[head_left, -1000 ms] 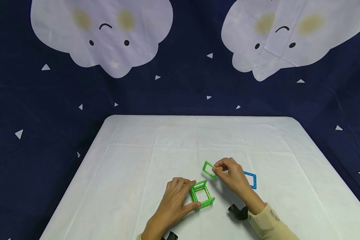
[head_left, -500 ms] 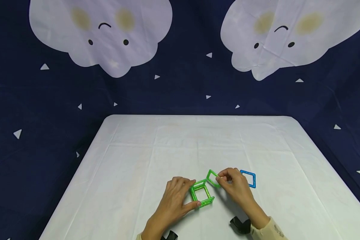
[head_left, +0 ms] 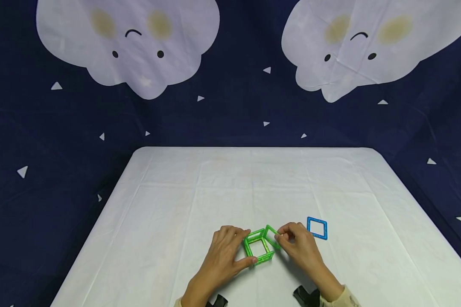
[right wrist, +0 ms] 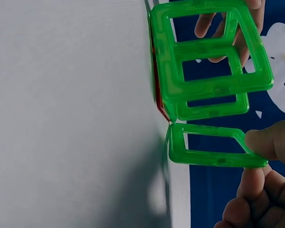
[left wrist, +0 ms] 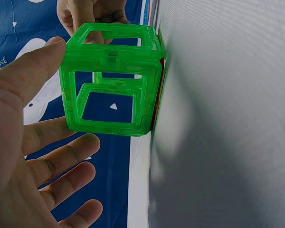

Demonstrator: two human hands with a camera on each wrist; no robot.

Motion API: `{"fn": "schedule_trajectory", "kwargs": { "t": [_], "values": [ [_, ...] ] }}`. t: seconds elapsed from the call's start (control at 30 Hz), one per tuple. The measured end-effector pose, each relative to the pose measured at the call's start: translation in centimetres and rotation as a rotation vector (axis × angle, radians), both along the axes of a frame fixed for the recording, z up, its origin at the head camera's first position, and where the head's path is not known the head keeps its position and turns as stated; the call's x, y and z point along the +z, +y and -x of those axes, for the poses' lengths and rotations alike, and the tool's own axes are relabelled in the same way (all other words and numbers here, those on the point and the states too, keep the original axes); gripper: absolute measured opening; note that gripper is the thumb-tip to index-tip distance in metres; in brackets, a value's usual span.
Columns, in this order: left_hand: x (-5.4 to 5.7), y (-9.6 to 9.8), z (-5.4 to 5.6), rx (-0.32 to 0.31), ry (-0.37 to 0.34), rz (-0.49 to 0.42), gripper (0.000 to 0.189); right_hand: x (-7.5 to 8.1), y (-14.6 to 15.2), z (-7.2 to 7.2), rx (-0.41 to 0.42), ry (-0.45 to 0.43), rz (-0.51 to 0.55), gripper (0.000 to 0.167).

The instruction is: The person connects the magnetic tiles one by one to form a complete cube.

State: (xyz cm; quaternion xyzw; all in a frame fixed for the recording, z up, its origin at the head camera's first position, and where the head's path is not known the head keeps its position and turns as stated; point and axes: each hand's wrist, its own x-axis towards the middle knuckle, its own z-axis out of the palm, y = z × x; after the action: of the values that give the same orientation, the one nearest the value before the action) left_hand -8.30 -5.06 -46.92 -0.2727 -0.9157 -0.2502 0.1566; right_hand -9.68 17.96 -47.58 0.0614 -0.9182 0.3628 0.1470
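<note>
A box of translucent green magnetic tiles, square frames joined at their edges, stands on the white table with one side open towards the right. Along its base a thin red edge shows in both wrist views. My left hand holds the box between thumb and index finger at its left corners, the other fingers spread free. Between thumb and index finger, my right hand pinches another green square magnetic tile. This tile is angled outwards, its lower inner corner right at the box's base corner.
A blue square magnetic tile lies flat on the white tablecloth, just beyond the right hand. Black wrist mounts sit below the wrists. Behind the table hangs a dark blue cloth with clouds and small triangles.
My right hand has moved towards me and down, bringing its green tile from apart to right beside the box. The left hand and the box have stayed in place.
</note>
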Motion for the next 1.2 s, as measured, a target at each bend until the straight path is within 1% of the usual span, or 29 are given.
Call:
{"fn": "schedule_trajectory", "kwargs": {
  "t": [0.1,0.33,0.6,0.73,0.93,1.2],
  "values": [
    [0.03,0.03,0.00,0.001,-0.001,0.002,0.064,0.13,-0.10,-0.14,-0.002,-0.019,0.006,0.013],
    [0.04,0.04,0.00,-0.002,-0.001,-0.007,0.065,0.46,-0.54,-0.62,0.024,-0.030,0.034,0.014],
    [-0.11,0.08,0.09,-0.002,0.010,-0.005,0.064,0.31,-0.89,-0.91,0.028,-0.032,0.055,0.013],
    [-0.11,0.07,0.08,0.001,0.015,0.003,0.064,0.19,-0.89,-0.99,0.032,-0.017,0.063,0.015],
    [-0.05,0.05,0.06,0.003,0.002,0.004,0.064,0.15,-0.66,-0.91,0.030,0.006,0.074,0.006],
    [-0.23,0.10,0.13,0.003,0.021,-0.002,0.065,0.11,0.05,-0.67,0.036,0.069,0.044,0.003]
  ]
}}
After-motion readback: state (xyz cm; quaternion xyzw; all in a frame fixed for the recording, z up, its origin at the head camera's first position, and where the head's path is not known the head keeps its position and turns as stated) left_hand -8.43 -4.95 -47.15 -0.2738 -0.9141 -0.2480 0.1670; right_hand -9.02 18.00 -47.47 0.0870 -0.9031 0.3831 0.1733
